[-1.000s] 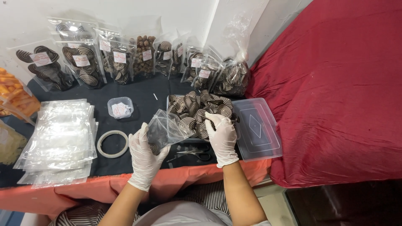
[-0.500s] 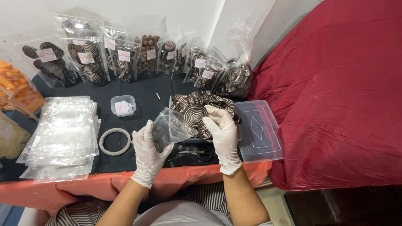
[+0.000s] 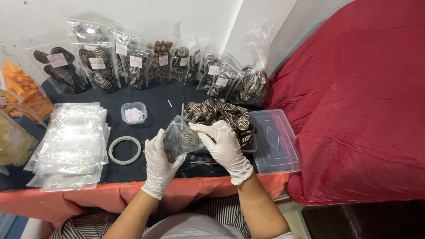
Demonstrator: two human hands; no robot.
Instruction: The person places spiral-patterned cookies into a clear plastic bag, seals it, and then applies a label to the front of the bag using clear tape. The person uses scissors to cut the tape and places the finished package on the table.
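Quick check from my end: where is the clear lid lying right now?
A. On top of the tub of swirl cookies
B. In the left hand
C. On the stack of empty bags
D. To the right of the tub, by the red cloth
D: the clear lid lies flat beside the tub of swirl cookies, on its right, next to the red cloth.

Stack of empty clear bags [image 3: 71,144] left on table [image 3: 152,106]; tape ring [image 3: 125,150] beside it; small tub [image 3: 133,113]; filled bags [image 3: 133,62] along wall; red cloth [image 3: 354,102] right.
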